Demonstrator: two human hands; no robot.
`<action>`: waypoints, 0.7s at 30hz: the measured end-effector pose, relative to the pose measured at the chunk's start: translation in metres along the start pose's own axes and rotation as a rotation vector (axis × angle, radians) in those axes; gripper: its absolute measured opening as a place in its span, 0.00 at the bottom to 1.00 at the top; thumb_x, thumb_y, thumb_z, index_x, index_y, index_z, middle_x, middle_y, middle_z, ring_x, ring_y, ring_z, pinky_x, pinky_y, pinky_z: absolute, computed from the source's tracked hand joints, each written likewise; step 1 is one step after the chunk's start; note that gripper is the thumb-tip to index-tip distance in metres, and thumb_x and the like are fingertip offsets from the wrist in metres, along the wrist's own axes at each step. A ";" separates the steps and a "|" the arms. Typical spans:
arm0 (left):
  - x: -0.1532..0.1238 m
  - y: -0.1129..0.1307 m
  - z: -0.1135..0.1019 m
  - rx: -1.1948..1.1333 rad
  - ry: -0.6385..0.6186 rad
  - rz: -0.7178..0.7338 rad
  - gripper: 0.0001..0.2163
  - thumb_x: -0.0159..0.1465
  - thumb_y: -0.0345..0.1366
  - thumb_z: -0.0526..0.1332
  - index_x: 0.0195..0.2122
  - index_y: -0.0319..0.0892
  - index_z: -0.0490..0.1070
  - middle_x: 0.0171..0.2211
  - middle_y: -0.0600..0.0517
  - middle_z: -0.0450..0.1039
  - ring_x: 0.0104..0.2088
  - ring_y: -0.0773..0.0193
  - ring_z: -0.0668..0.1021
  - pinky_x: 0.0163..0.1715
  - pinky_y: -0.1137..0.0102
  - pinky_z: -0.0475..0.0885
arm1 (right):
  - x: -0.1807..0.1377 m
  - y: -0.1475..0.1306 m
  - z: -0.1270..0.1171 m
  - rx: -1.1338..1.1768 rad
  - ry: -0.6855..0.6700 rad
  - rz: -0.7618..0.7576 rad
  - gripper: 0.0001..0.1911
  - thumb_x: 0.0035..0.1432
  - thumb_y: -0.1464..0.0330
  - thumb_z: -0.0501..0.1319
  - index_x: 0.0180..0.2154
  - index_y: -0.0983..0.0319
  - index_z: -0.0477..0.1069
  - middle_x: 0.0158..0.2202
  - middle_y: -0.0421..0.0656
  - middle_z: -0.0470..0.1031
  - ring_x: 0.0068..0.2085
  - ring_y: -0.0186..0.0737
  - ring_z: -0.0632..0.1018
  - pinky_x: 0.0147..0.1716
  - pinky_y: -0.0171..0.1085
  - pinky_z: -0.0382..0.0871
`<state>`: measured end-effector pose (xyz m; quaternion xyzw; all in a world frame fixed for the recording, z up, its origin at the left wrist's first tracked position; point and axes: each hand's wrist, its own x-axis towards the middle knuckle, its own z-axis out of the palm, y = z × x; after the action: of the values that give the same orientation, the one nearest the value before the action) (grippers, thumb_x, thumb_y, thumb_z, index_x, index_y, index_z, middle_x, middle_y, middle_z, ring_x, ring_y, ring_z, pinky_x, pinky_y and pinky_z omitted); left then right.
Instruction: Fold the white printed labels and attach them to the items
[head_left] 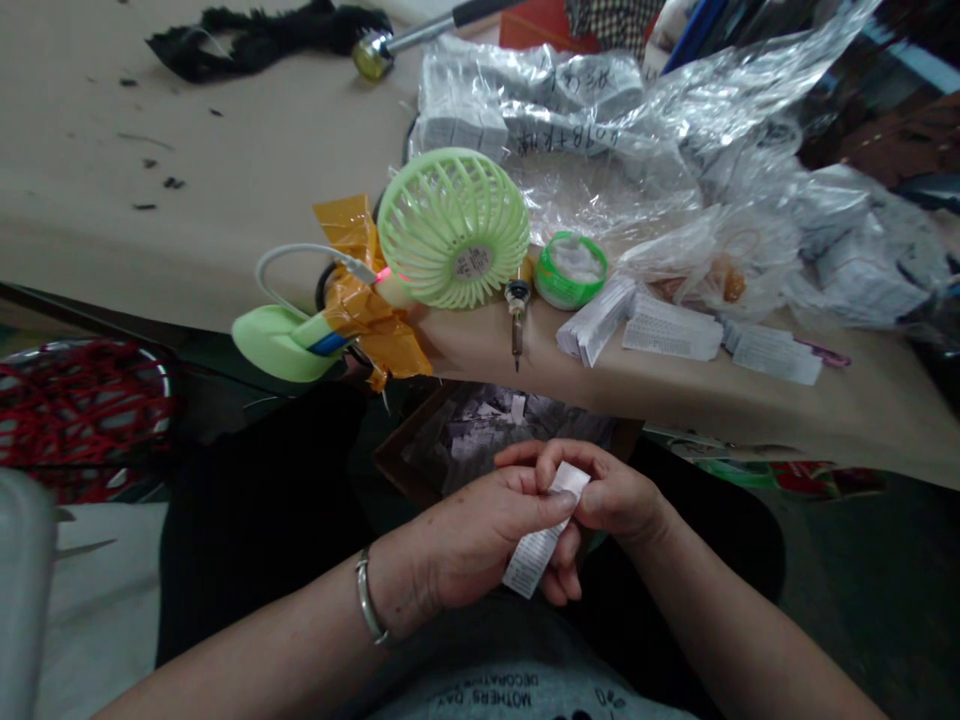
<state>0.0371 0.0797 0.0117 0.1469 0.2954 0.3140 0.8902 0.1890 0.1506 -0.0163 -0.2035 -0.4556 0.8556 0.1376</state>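
Note:
Over my lap, just in front of the table edge, my left hand [487,525] grips a narrow white printed label [531,562] with the thumb pressed on its face. It looks like a strip of fabric or paper; whether there is more than one layer I cannot tell. My right hand [619,492] meets the left one and pinches the label's upper end between thumb and forefinger. Stacks of similar labels [671,328] lie along the table's front edge, beside a green-rimmed round tub [571,272].
A green fan [454,230] is taped at the table edge, near a pointed soldering-iron-like tool [517,325] jutting forward. Clear plastic bags [615,150] with label bundles fill the back right. A hammer [375,52] lies behind. Below stands a box of scraps [487,430].

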 end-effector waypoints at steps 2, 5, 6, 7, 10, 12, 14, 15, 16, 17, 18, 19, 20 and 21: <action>0.000 0.000 -0.001 0.003 0.015 0.004 0.14 0.60 0.43 0.60 0.24 0.38 0.69 0.19 0.53 0.68 0.18 0.70 0.72 0.21 0.75 0.68 | -0.003 -0.003 0.002 -0.099 0.043 -0.060 0.20 0.46 0.56 0.69 0.39 0.60 0.71 0.54 0.49 0.71 0.52 0.50 0.75 0.48 0.50 0.70; -0.002 0.003 -0.001 -0.019 0.078 0.029 0.12 0.61 0.42 0.60 0.27 0.39 0.68 0.19 0.55 0.67 0.18 0.71 0.71 0.21 0.75 0.66 | -0.008 -0.010 0.008 -0.432 0.237 -0.230 0.22 0.54 0.59 0.64 0.50 0.56 0.67 0.53 0.47 0.71 0.53 0.46 0.74 0.52 0.48 0.68; -0.003 0.005 -0.001 -0.028 0.102 0.045 0.10 0.60 0.42 0.61 0.28 0.40 0.68 0.19 0.56 0.66 0.18 0.71 0.71 0.21 0.75 0.66 | -0.010 -0.012 0.010 -0.595 0.312 -0.287 0.21 0.56 0.61 0.62 0.52 0.56 0.67 0.53 0.47 0.71 0.53 0.46 0.73 0.52 0.48 0.68; -0.004 0.006 -0.001 -0.029 0.123 0.061 0.10 0.60 0.41 0.61 0.29 0.40 0.68 0.19 0.56 0.66 0.18 0.71 0.71 0.21 0.75 0.66 | -0.011 -0.015 0.013 -0.764 0.373 -0.335 0.20 0.58 0.63 0.61 0.52 0.56 0.66 0.53 0.47 0.70 0.53 0.46 0.72 0.53 0.47 0.67; -0.007 0.010 0.000 -0.008 0.175 0.087 0.09 0.60 0.39 0.60 0.29 0.39 0.68 0.20 0.56 0.66 0.19 0.71 0.72 0.21 0.75 0.66 | -0.013 -0.020 0.022 -1.144 0.441 -0.419 0.18 0.60 0.66 0.58 0.52 0.59 0.67 0.52 0.49 0.70 0.53 0.46 0.72 0.52 0.46 0.67; -0.008 0.011 -0.001 0.001 0.194 0.089 0.08 0.59 0.39 0.60 0.29 0.39 0.69 0.19 0.55 0.67 0.19 0.71 0.72 0.21 0.76 0.66 | -0.012 -0.022 0.026 -1.236 0.437 -0.453 0.17 0.61 0.66 0.57 0.52 0.60 0.67 0.50 0.49 0.71 0.51 0.45 0.73 0.50 0.44 0.69; -0.008 0.010 -0.002 -0.004 0.191 0.094 0.08 0.59 0.39 0.60 0.29 0.39 0.69 0.19 0.55 0.67 0.19 0.71 0.72 0.20 0.76 0.66 | -0.010 -0.021 0.028 -1.269 0.428 -0.481 0.16 0.61 0.66 0.56 0.50 0.61 0.68 0.48 0.49 0.72 0.50 0.45 0.73 0.49 0.44 0.70; -0.008 0.010 -0.003 -0.007 0.188 0.096 0.08 0.59 0.39 0.60 0.29 0.39 0.69 0.19 0.55 0.67 0.19 0.71 0.72 0.20 0.76 0.66 | -0.009 -0.020 0.029 -1.275 0.427 -0.485 0.15 0.62 0.66 0.55 0.50 0.61 0.68 0.47 0.49 0.72 0.49 0.45 0.74 0.48 0.44 0.71; -0.008 0.010 -0.004 -0.009 0.189 0.097 0.08 0.59 0.39 0.60 0.29 0.39 0.69 0.19 0.55 0.67 0.19 0.70 0.72 0.20 0.76 0.66 | -0.008 -0.020 0.029 -1.274 0.432 -0.486 0.15 0.62 0.66 0.55 0.50 0.61 0.68 0.47 0.49 0.73 0.49 0.45 0.74 0.48 0.44 0.71; -0.008 0.009 -0.004 -0.008 0.194 0.097 0.09 0.59 0.39 0.60 0.29 0.38 0.69 0.19 0.55 0.67 0.18 0.71 0.72 0.20 0.76 0.66 | -0.008 -0.019 0.029 -1.264 0.442 -0.479 0.16 0.61 0.66 0.55 0.51 0.61 0.68 0.48 0.49 0.73 0.50 0.46 0.74 0.48 0.45 0.70; -0.008 0.009 -0.005 -0.006 0.199 0.096 0.09 0.59 0.39 0.60 0.28 0.38 0.69 0.19 0.55 0.67 0.18 0.71 0.72 0.20 0.76 0.66 | -0.008 -0.018 0.029 -1.240 0.459 -0.467 0.17 0.61 0.66 0.56 0.51 0.60 0.67 0.48 0.49 0.73 0.50 0.46 0.74 0.49 0.45 0.70; -0.008 0.009 -0.006 -0.004 0.201 0.099 0.10 0.60 0.40 0.60 0.28 0.38 0.68 0.19 0.56 0.66 0.18 0.71 0.72 0.20 0.76 0.66 | -0.007 -0.017 0.029 -1.198 0.481 -0.448 0.18 0.61 0.65 0.56 0.52 0.60 0.67 0.49 0.48 0.73 0.50 0.46 0.74 0.50 0.45 0.69; -0.008 0.009 -0.006 -0.004 0.200 0.107 0.10 0.60 0.40 0.60 0.27 0.38 0.68 0.20 0.55 0.66 0.19 0.71 0.72 0.20 0.76 0.66 | -0.007 -0.016 0.029 -1.133 0.506 -0.425 0.18 0.60 0.65 0.57 0.52 0.59 0.66 0.48 0.48 0.73 0.50 0.45 0.74 0.50 0.44 0.69; -0.008 0.009 -0.006 -0.005 0.198 0.121 0.11 0.60 0.41 0.60 0.27 0.38 0.68 0.20 0.55 0.66 0.19 0.71 0.72 0.21 0.76 0.66 | -0.006 -0.016 0.029 -1.046 0.530 -0.393 0.18 0.60 0.65 0.58 0.52 0.58 0.66 0.47 0.46 0.74 0.48 0.44 0.75 0.49 0.43 0.70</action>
<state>0.0236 0.0816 0.0143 0.1304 0.3717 0.3812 0.8364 0.1811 0.1356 0.0129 -0.3620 -0.7940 0.3979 0.2832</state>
